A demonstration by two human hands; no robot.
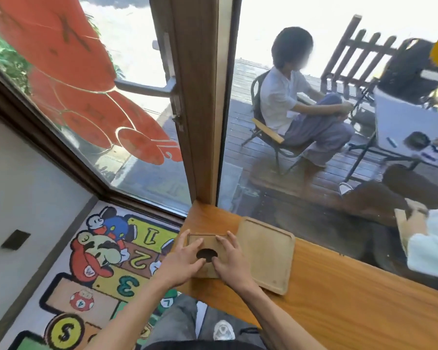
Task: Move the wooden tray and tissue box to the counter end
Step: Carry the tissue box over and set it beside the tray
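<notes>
Square pale-wood tissue box (209, 241), just left of rimmed wooden tray (266, 251): left hand (182, 262) and right hand (232, 261), fingers spread flat on top, apparently seating it.

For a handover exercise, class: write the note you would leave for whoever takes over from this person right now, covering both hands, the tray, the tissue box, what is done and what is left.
Left hand: lies flat on top of the square light-wood tissue box with an oval hole.
Right hand: also flat on the box top.
Things: the box sits at the left end of the long orange-brown wooden counter. The flat rectangular wooden tray with a raised rim lies beside it, on its right.
Done: both seem to be at the counter end.
Left: probably just lifting the hands off.
</notes>
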